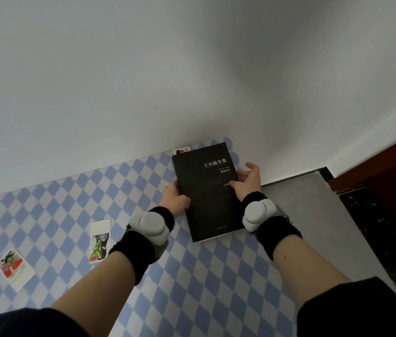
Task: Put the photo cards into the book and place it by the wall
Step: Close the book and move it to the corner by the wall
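**Book at the wall, two cards left out**

The white wall (143, 81) is the landmark. The black book (206, 190) lies closed on the checkered cloth (204, 276), top edge touching the wall's foot, long axis running toward it, title end farthest from the person. Left hand (175, 198) clasps the spine edge; right hand (246, 182) rests spread on the cover. One card (181, 151) pokes out at the wall. Better to reopen first: two photo cards (100, 240) (14, 267) lie well away from the wall.
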`<action>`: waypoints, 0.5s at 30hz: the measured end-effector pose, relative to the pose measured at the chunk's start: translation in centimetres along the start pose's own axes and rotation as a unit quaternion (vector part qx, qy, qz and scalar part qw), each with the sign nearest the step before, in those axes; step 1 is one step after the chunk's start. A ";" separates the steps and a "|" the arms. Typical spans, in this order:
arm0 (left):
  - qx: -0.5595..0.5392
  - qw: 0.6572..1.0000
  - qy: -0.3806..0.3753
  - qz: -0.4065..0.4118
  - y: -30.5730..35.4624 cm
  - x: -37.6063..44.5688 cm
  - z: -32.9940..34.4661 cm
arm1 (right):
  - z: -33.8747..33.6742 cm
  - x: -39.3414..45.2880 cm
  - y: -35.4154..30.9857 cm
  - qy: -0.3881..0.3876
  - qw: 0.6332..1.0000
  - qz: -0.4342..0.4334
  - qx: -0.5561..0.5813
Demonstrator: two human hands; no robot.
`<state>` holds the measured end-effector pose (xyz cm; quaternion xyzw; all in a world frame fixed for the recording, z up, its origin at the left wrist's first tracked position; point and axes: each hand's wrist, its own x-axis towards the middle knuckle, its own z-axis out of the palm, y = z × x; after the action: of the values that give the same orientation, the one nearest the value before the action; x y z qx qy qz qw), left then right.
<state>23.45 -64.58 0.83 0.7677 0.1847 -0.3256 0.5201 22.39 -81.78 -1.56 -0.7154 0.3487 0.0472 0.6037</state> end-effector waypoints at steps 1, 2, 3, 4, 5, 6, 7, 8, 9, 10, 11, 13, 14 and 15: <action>0.007 1.000 0.004 -0.002 0.0 0.5 0.0 | 0.1 0.3 0.0 0.001 1.000 0.000 0.001; 0.014 1.000 0.011 -0.003 0.1 0.7 0.0 | 0.2 0.6 -0.1 0.007 1.000 0.000 -0.001; 0.019 1.000 0.015 -0.003 0.2 0.9 0.0 | 0.4 0.8 -0.1 0.017 1.000 -0.004 -0.004; 0.019 1.000 0.018 -0.003 0.3 1.2 -0.1 | 0.5 0.9 -0.1 0.028 1.000 -0.009 -0.009; 0.019 1.000 0.018 -0.002 0.4 1.3 -0.1 | 0.7 1.1 0.0 0.040 0.999 -0.015 -0.015; 0.017 1.000 0.016 -0.003 0.5 1.3 -0.1 | 0.7 1.2 0.0 0.049 0.998 -0.018 -0.020; 0.018 1.000 0.011 -0.006 0.5 1.4 -0.3 | 0.8 1.2 0.0 0.055 0.998 -0.019 -0.022; 0.019 1.000 0.005 -0.006 0.6 1.3 -0.4 | 0.8 1.3 0.0 0.058 0.998 -0.018 -0.025; 0.021 1.000 -0.005 -0.006 0.6 1.3 -0.6 | 0.9 1.5 -0.1 0.059 0.998 -0.017 -0.030; 0.023 1.000 -0.014 -0.004 0.4 1.4 -0.7 | 0.9 1.6 -0.3 0.061 0.997 -0.013 -0.037; 0.025 0.999 -0.025 -0.001 0.2 1.5 -0.8 | 0.9 1.7 -0.5 0.065 0.997 -0.008 -0.046; 0.030 0.999 -0.045 0.006 -0.6 2.4 -1.2 | 1.0 1.8 -0.8 0.074 0.996 0.001 -0.055; 0.031 0.998 -0.056 0.006 -0.9 2.6 -1.4 | 1.1 1.8 -0.9 0.079 0.996 0.003 -0.052; 0.028 0.997 -0.068 0.006 -0.4 1.7 -1.6 | 1.2 1.7 -0.9 0.084 0.995 0.004 -0.048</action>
<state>24.97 -63.03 -0.23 0.7592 0.1347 -0.3792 0.5116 24.60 -81.43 -1.96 -0.7436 0.3985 0.0057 0.5369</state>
